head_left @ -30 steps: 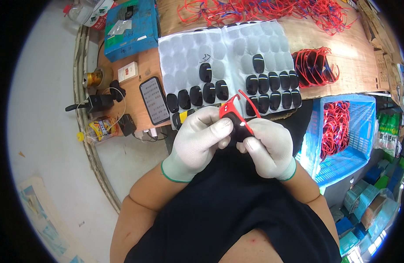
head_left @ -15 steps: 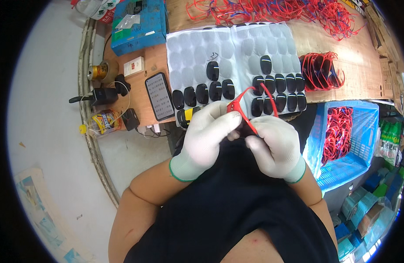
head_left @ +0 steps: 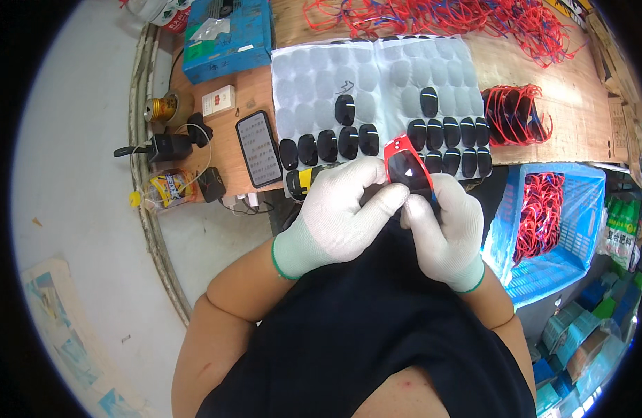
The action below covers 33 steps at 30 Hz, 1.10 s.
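Between my two gloved hands is a pair of red-framed sunglasses, tilted so that a dark lens faces up. My left hand pinches the frame at its left side, thumb pressed near the lens edge. On the other side, my right hand grips the frame with thumb and fingers closed. Both gloves are white with green cuffs. Just beyond my hands, dark lenses lie in rows on a white sheet with rounded pockets.
Red frames heap at the back; assembled red sunglasses stand in a row at right. A blue crate holds more red frames. At left are a phone, a small white box and a blue metal box.
The sunglasses have been turned in my hands, so a dark lens now faces up where the temples stuck out before. My hands have shifted slightly to the right.
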Each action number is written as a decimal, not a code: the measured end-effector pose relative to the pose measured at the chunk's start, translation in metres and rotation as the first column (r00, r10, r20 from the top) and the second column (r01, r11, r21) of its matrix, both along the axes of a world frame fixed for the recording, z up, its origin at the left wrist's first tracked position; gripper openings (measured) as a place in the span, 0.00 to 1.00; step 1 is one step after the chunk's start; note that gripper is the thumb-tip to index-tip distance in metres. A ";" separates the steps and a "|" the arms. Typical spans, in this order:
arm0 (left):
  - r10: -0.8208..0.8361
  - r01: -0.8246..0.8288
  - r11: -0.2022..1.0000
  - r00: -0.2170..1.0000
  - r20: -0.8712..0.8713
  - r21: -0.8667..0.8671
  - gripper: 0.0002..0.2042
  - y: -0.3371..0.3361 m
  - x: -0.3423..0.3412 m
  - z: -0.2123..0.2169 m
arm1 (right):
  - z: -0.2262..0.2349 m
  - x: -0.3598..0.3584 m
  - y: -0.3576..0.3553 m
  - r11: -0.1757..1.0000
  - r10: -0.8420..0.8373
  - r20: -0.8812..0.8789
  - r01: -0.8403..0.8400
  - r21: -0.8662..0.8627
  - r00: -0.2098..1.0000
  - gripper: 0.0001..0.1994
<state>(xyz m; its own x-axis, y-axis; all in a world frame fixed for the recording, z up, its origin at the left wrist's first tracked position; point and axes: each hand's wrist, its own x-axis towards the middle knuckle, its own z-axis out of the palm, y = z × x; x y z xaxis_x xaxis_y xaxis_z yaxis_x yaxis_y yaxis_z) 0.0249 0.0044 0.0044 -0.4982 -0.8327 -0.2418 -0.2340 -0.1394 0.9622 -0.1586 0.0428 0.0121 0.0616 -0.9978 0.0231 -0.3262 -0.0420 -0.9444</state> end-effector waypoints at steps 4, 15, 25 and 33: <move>0.017 -0.010 0.998 0.994 -0.103 0.070 0.07 0.001 -0.001 0.008 | 0.011 0.002 0.003 0.999 0.010 -0.095 -0.014 -0.044 0.995 0.04; 0.186 -0.155 0.955 0.977 -0.102 0.254 0.10 0.015 0.001 0.047 | 0.023 -0.003 -0.004 0.912 0.027 0.492 -0.223 0.344 0.870 0.08; 0.272 -0.226 0.957 0.917 -0.293 0.182 0.09 -0.004 -0.025 0.016 | 0.028 -0.033 -0.043 0.948 0.294 -0.095 -0.302 -0.096 0.951 0.09; 0.143 -0.120 0.987 0.964 -0.225 0.111 0.09 -0.006 -0.031 0.010 | 0.009 -0.039 -0.038 0.930 0.139 -0.253 -0.214 -0.298 0.957 0.14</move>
<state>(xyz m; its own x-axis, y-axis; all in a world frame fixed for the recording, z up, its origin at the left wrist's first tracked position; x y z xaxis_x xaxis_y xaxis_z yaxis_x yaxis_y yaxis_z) -0.0065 -0.0017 0.0139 -0.4377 -0.8732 -0.2142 0.0200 -0.2476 0.9686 -0.1976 0.0044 0.0207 0.2769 -0.9120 0.3026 -0.4866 -0.4047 -0.7743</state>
